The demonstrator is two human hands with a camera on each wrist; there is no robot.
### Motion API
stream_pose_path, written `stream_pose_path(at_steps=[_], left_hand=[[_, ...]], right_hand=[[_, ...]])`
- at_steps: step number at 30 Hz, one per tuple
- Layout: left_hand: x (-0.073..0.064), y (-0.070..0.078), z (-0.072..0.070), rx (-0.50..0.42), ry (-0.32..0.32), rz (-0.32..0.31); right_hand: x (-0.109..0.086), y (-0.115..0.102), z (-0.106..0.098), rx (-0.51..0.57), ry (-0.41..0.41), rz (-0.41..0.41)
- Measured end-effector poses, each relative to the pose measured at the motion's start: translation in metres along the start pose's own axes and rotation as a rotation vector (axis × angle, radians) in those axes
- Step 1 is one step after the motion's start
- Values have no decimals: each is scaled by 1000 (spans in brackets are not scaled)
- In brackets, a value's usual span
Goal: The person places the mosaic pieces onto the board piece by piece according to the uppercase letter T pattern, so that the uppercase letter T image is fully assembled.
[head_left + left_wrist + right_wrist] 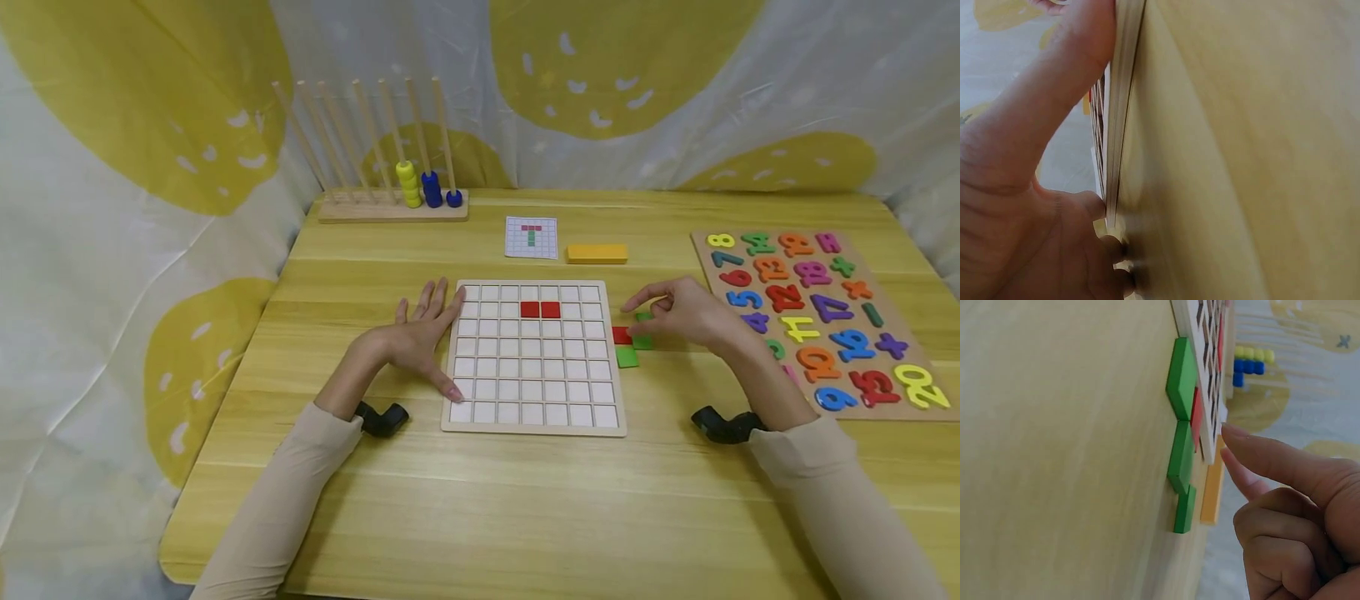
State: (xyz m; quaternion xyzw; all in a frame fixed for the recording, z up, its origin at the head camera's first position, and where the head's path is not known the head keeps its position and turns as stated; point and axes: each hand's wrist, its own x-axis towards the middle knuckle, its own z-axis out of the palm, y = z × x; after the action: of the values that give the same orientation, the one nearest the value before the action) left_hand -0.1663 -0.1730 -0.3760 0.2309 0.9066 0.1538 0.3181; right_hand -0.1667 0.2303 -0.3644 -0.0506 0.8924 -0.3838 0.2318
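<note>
Left hand (pixel 416 342): yours is spread wide, fingers fanned and fairly straight, nothing grasped. Your thumb rests on the near left corner of the gridded board (pixel 531 367), your forefinger at its far left corner; the left wrist view shows the thumb against the board's wooden edge.

Right hand (pixel 681 312): you have it just off the board's right edge, above the loose tiles. Thumb and forefinger reach forward with a small gap between; your other fingers fold inward. No tile visible in your grasp.

Loose tiles, all right of the board: one red tile (pixel 621 335) close beside its edge, and three green tiles (pixel 1180 456) clustered about the red. Your right fingers partly cover the group in the head view.

On the board: two red squares (pixel 540 310), side by side, second row from the far edge, fourth and fifth columns from the left.

Farther out: beyond the board's far edge, a small card (pixel 531 237) printed with a red bar over a green stem. Right of that, beyond the board's far right corner, a yellow-orange block (pixel 596 253). Beyond and left of the board, a bead stand (pixel 393 212) with yellow and blue beads. Well right of the board, a number puzzle (pixel 817 321).
</note>
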Motion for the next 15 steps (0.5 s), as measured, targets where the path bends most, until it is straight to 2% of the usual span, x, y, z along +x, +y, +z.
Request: stream_pose_path(at_steps=[7, 15], left_hand=[[-1, -2, 0, -7, 6, 7], [0, -1, 0, 2, 1, 2]], right_hand=[[0, 3, 4, -33, -9, 10], [-1, 3, 6, -5, -25, 11]])
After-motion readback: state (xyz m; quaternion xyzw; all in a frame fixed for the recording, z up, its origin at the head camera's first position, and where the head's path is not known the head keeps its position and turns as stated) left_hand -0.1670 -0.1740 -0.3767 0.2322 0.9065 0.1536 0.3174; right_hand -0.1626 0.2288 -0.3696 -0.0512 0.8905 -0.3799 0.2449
